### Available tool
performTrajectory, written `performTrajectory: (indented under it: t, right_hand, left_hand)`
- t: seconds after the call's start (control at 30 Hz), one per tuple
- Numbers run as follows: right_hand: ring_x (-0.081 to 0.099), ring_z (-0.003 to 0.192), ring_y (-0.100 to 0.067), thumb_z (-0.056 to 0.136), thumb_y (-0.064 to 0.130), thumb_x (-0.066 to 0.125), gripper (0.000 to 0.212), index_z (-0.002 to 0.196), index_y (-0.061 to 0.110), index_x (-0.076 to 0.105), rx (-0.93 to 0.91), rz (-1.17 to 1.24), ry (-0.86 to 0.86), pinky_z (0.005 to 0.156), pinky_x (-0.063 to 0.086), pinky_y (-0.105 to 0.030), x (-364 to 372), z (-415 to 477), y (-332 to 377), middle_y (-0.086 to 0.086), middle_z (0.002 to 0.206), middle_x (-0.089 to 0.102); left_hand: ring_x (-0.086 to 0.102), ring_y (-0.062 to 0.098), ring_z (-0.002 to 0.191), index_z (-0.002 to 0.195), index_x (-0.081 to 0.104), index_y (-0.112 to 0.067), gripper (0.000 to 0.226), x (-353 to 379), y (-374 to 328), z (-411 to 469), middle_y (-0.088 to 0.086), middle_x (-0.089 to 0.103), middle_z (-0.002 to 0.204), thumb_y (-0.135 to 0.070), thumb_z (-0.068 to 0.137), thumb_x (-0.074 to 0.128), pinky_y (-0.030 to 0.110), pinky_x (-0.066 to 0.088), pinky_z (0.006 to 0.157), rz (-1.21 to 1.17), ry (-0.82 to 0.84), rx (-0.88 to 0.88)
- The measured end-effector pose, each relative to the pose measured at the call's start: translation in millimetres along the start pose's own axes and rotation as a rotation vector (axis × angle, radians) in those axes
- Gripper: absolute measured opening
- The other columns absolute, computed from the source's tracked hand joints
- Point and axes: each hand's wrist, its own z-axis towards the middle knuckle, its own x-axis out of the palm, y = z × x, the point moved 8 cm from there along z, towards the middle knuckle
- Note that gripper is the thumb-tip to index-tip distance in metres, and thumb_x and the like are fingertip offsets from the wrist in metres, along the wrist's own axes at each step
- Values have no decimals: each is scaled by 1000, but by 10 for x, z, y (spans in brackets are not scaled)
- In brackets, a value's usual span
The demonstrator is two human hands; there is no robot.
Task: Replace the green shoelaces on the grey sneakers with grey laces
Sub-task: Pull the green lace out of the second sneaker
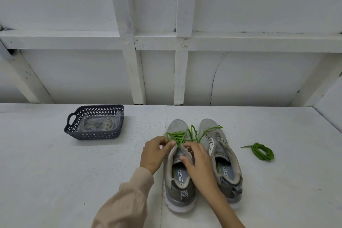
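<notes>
So both grey sneakers are sitting side by side on the white table (55, 172), toes pointing away from the person. The laced sneaker (177, 187) on the left has its green lace (178, 136) crisscrossed loosely over the front, and the loose ends flop across onto the toe of the other sneaker (227, 161), whose eyelets look bare. The left hand (152, 153), coming out of a beige sleeve (129, 196), pinches the lace right at the top eyelets. The right hand (199, 164) is curled over the upper of the laced sneaker, thumb on the tongue; can't tell if it's got any lace in it too. A coiled green lace (262, 151) lies on the table off to the right, well apart from the shoes. Back left there's a dark basket (92, 135) with a clear bag (100, 124) in it, something greyish inside, too blurry to call.
</notes>
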Motion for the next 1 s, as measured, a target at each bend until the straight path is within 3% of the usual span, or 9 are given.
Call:
performTrajectory:
  t: [0.13, 0.23, 0.3, 0.37, 0.47, 0.6, 0.77, 0.9, 1.0]
  right_hand:
    - [55, 104, -10, 86, 17, 70, 30, 114, 22, 59, 7, 2, -2, 92, 45, -28, -3, -4, 0, 7, 112, 53]
    - [55, 104, -11, 86, 17, 70, 31, 114, 22, 59, 5, 4, -4, 92, 46, -31, 2, -3, -4, 7, 111, 53]
    - [55, 103, -11, 85, 16, 70, 31, 113, 22, 59, 6, 10, -6, 92, 46, -31, 0, -2, -4, 7, 111, 53]
    - [55, 103, -12, 85, 16, 70, 31, 113, 23, 59, 7, 5, -10, 92, 46, -32, 0, 1, -5, 7, 111, 53]
    - [54, 104, -11, 85, 18, 69, 30, 113, 23, 59, 6, -1, -3, 92, 45, -31, 9, 0, -2, 7, 110, 53]
    - [54, 102, -11, 83, 20, 68, 30, 112, 22, 60, -9, 3, -14, 90, 45, -31, 10, 2, -10, 6, 108, 54]
    - [54, 103, -10, 86, 19, 69, 29, 113, 24, 58, -11, -14, -7, 90, 45, -29, 12, 0, -8, 7, 110, 52]
    - [55, 103, -12, 85, 18, 69, 29, 112, 23, 59, -10, 0, -11, 90, 46, -32, 10, 2, -14, 7, 109, 52]
    - [55, 103, -11, 85, 18, 70, 29, 112, 23, 59, -12, -3, -16, 91, 46, -32, 6, 4, -9, 7, 109, 53]
  left_hand:
    - [67, 10, 75, 73, 66, -27, 15, -181, 63, 21, -9, 70, 71, -36, 84, 69, 38, 56, 77, -193, -203, -28]
    - [67, 7, 73, 79, 71, -22, 16, -62, 19, 18, -8, 71, 73, -38, 80, 74, 26, 55, 76, -155, -73, -26]
    - [61, 2, 62, 70, 71, -20, 18, 1, -32, -13, -9, 67, 62, -35, 79, 76, 22, 49, 67, -67, -22, 18]
    - [54, 3, 55, 63, 68, -17, 23, -86, -8, -4, -5, 63, 55, -31, 80, 75, 24, 44, 61, -82, -120, 14]
    - [58, 11, 62, 68, 70, -13, 24, -203, 40, -26, 0, 67, 62, -32, 81, 74, 28, 47, 67, -215, -269, -37]
    - [48, 1, 52, 61, 68, -15, 28, 12, -18, -57, -10, 58, 51, -35, 79, 76, 20, 39, 57, -147, -85, -19]
    - [53, -1, 57, 70, 72, -14, 19, -210, 40, -64, -3, 68, 62, -28, 83, 72, 21, 43, 63, -290, -342, -61]
    - [57, 7, 62, 70, 73, -14, 25, 36, 59, -41, 3, 69, 66, -36, 79, 76, 32, 49, 66, -210, -82, -69]
    - [47, 7, 54, 62, 67, -10, 28, -39, 60, -56, 6, 60, 55, -27, 83, 73, 30, 40, 60, -229, -176, -35]
